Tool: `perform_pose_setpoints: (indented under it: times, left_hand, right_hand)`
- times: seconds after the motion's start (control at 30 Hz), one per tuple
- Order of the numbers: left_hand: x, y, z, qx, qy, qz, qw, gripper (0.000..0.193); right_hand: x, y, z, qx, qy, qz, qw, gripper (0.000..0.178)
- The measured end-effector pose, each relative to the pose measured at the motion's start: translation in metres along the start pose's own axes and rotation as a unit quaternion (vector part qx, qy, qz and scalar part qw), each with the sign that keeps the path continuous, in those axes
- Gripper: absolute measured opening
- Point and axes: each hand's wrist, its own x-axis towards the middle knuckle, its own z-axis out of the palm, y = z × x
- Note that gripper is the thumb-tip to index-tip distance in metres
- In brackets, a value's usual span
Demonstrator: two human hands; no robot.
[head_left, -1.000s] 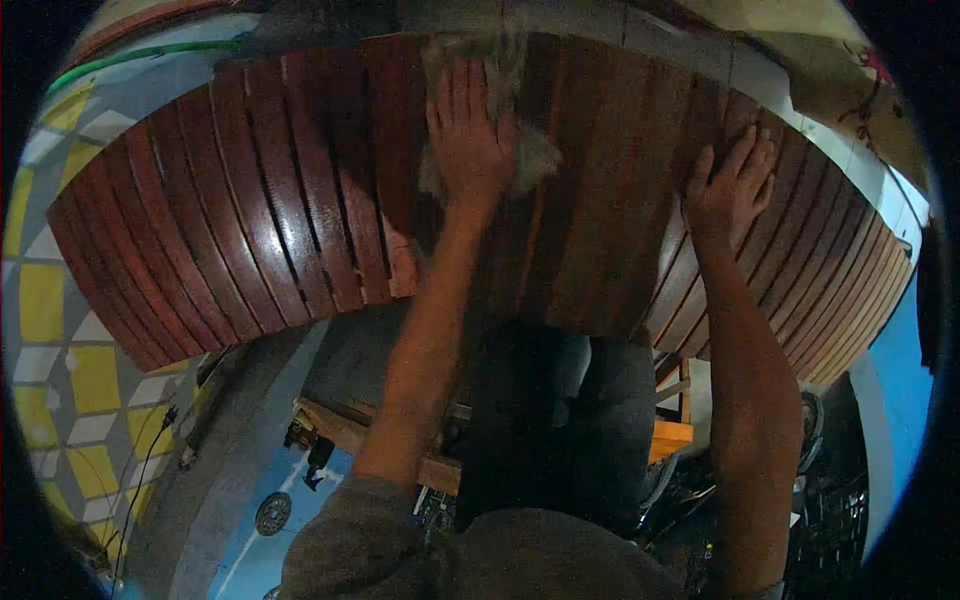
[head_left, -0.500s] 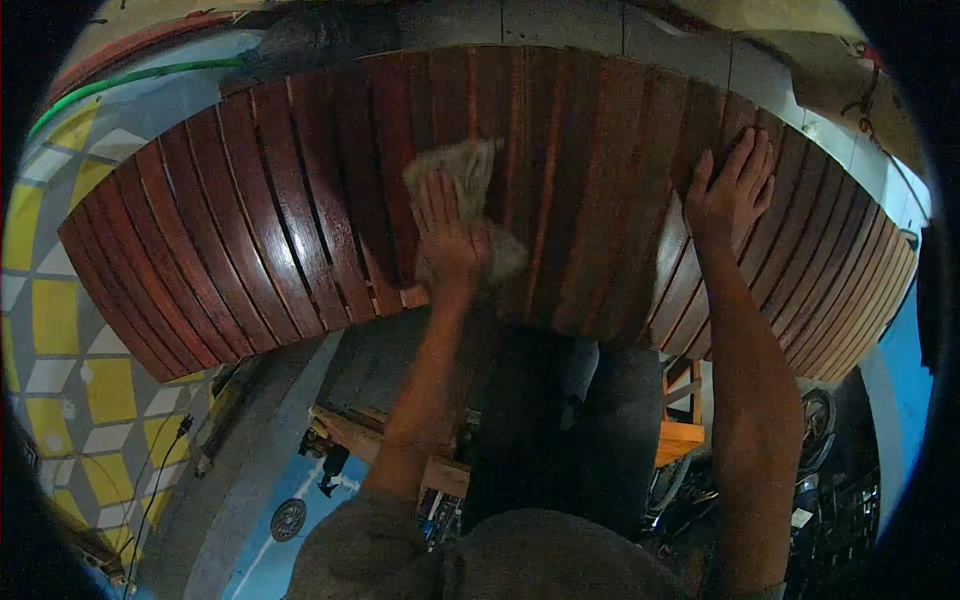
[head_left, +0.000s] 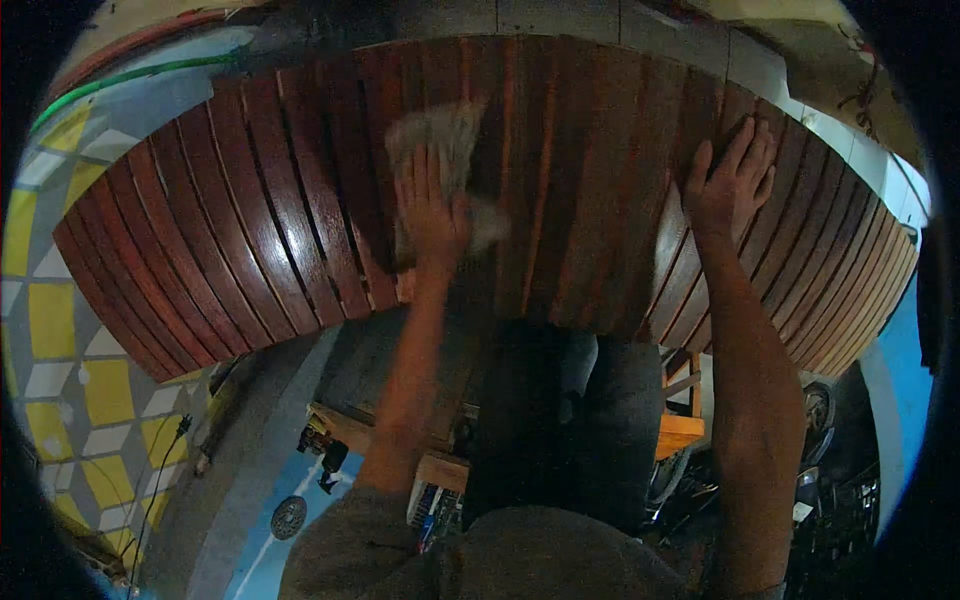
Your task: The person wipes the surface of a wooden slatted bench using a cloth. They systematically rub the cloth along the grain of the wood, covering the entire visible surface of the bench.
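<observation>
A long slatted panel of dark reddish-brown wood (head_left: 590, 190) spans the view, its slats running away from me. My left hand (head_left: 432, 210) holds a pale, crumpled cloth (head_left: 440, 128) against the slats left of the middle. Its fingers are stretched and close together over the cloth, which shows beyond the fingertips and beside the thumb. My right hand (head_left: 732, 180) lies on the right part of the panel, with nothing in it; its thumb stands apart from the fingers. Both hands are slightly blurred.
A green hose (head_left: 140, 85) runs behind the panel's far left. Yellow, white and grey patterned tiles (head_left: 105, 390) lie at left, with a black cable plug (head_left: 183, 425) over them. Below the panel are a wooden box (head_left: 440, 472), a round grey disc (head_left: 288, 516) and an orange wooden stool (head_left: 680, 432).
My left hand has slid a little left and away from me, carrying the cloth over the slats. My right hand stays at nearly the same place on the panel.
</observation>
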Motion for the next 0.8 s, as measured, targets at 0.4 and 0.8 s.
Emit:
perform_pose_setpoints:
  times: [0.4,0.8]
  left_hand:
    - [-0.052,0.006,0.005,-0.001,-0.007,-0.037,0.999,0.062]
    - [0.107,0.014,0.01,0.043,0.082,0.054,0.994,0.061]
  right_hand:
    - [-0.004,0.0,0.0,0.0,-0.006,0.007,1.0,0.066]
    - [-0.001,-0.007,0.007,0.038,0.025,-0.013,0.999,0.068]
